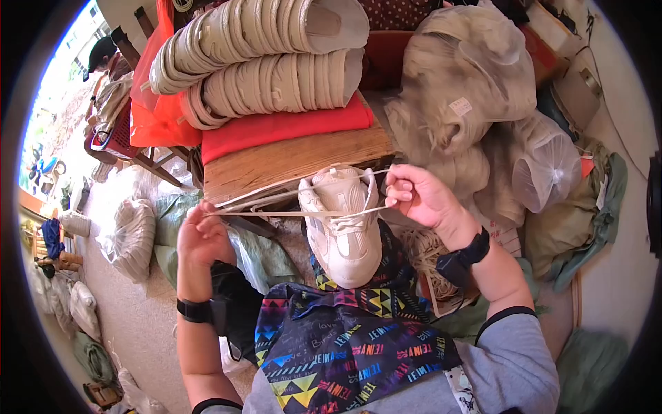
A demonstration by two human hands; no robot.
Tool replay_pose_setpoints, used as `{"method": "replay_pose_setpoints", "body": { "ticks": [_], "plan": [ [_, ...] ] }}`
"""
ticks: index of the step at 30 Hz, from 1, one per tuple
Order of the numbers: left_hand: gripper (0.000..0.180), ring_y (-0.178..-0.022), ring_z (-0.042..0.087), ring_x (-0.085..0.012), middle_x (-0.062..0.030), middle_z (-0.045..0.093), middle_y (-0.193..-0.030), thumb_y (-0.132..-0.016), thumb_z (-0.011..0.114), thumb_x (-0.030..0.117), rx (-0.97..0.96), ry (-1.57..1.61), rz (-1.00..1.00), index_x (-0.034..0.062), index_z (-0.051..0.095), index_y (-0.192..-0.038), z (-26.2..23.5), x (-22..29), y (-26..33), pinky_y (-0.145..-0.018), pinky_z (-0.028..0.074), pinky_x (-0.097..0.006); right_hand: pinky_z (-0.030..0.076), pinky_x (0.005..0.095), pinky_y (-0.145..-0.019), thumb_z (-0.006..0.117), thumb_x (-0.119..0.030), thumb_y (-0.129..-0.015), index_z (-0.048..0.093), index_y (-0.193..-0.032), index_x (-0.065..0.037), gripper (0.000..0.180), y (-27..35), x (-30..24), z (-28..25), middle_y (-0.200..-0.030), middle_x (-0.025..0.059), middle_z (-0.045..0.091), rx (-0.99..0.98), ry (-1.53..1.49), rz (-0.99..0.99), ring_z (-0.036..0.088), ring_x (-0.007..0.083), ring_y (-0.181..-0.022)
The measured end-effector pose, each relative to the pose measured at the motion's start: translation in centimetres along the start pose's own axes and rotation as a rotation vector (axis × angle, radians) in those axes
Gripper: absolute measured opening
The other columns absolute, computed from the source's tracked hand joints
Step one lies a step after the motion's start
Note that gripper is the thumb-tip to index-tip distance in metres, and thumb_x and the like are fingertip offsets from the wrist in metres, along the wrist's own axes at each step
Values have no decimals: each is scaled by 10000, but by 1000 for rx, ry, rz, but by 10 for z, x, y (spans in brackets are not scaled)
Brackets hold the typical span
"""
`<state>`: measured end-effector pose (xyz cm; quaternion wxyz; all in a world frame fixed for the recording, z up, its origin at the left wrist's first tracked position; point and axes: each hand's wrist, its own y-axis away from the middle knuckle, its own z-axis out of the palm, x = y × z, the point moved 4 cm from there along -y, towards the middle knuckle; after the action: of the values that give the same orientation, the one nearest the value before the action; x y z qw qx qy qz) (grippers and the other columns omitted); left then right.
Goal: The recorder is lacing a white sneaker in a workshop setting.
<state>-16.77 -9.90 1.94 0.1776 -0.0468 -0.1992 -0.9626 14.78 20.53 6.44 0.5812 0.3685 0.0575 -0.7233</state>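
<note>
A cream sneaker (348, 252) rests on my lap, toe toward me, with its opening close to the wooden bench edge. Pale shoelaces (276, 213) run through its front eyelets and stretch out to both sides above the tongue. My left hand (205, 237), left of the shoe, pinches lace strands between its fingertips. To the right of the shoe, my right hand (422, 198) has curled fingers pinching lace too, one strand near the forefinger and another lower down. The lace is drawn taut between the two hands.
Two rows of nested cream shoe uppers (276, 76) lie on red cloth (289, 134) atop the wooden bench (296, 162). A large plastic bag (469, 76) of shoes stands right. Loose laces fill a box (431, 265) beside my right forearm. Another stuffed bag (127, 238) sits on the floor left.
</note>
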Motion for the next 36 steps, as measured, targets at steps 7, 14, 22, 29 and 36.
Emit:
{"method": "replay_pose_setpoints", "body": {
  "ticks": [7, 14, 22, 29, 36],
  "plan": [
    [237, -684, 527, -121, -2, 702, -918, -995, 472, 248, 152, -230, 351, 135, 679, -1020, -3, 103, 33, -681, 417, -320, 370, 247, -533, 564, -146, -951, 501, -739, -87, 229, 10, -77, -32, -583, -47, 370, 105, -220, -205, 376, 78, -522],
    [185, -625, 502, -101, -20, 651, -813, -979, 493, 168, 153, -311, 709, 88, 659, -964, -47, 227, 145, -577, 457, -258, 492, 236, -830, 562, -12, -908, 463, -1430, -71, 535, 115, -191, -171, -1117, 53, 601, 503, 923, -716, 585, 125, -949],
    [222, -487, 380, -114, 12, 473, -639, -1026, 352, 215, 603, -216, 977, 97, 507, -918, -32, 159, 185, -429, 298, -264, 346, 169, -554, 559, -110, -940, 604, -1154, -49, 227, 183, -220, -415, -731, -41, 451, 655, 290, -865, 432, 34, -625],
    [158, -499, 397, -105, -34, 510, -718, -991, 344, 161, 769, -163, 1065, 83, 479, -963, -102, 171, 243, -415, 295, -273, 321, 249, -523, 556, -233, -935, 601, -917, -86, 155, 161, -211, -374, -752, 3, 480, 995, 268, -967, 418, 108, -602],
    [196, -449, 352, -46, 48, 480, -646, -1014, 434, 244, 771, -505, 1087, 117, 582, -987, -56, 166, 215, -385, 279, -211, 492, 311, -827, 492, -278, -969, 639, -1121, -21, 332, 232, -263, -454, -1066, 109, 662, 1111, 149, -922, 633, 173, -956]
  ]
}}
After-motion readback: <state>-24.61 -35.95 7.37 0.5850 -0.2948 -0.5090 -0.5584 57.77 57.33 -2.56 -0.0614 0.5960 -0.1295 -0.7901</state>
